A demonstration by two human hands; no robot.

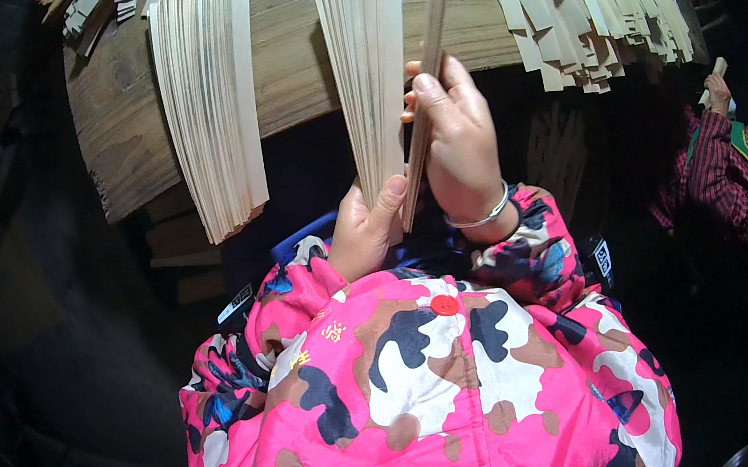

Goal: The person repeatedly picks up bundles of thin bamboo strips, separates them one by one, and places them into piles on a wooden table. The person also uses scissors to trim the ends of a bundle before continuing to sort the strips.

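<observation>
My left hand [366, 224] grips the lower end of a fanned bundle of thin wooden strips [368, 78], with the thumb across its front. The upper ends of that bundle reach over the edge of the wooden table. Just right of it, my right hand [459, 130] holds a narrower stack of wooden strips [424, 99], seen nearly edge-on, tilted and slightly blurred at the top. The lower end of this stack is beside my left thumb. Some fingers of my right hand are hidden behind the stack.
A plank table [286, 53] spans the top. A tidy row of wooden strips [212, 106] overhangs its front edge at left; a loose heap of strips [571, 9] overhangs at right. Small offcuts [86, 13] lie at the upper left. Another person [726, 166] is at the far right.
</observation>
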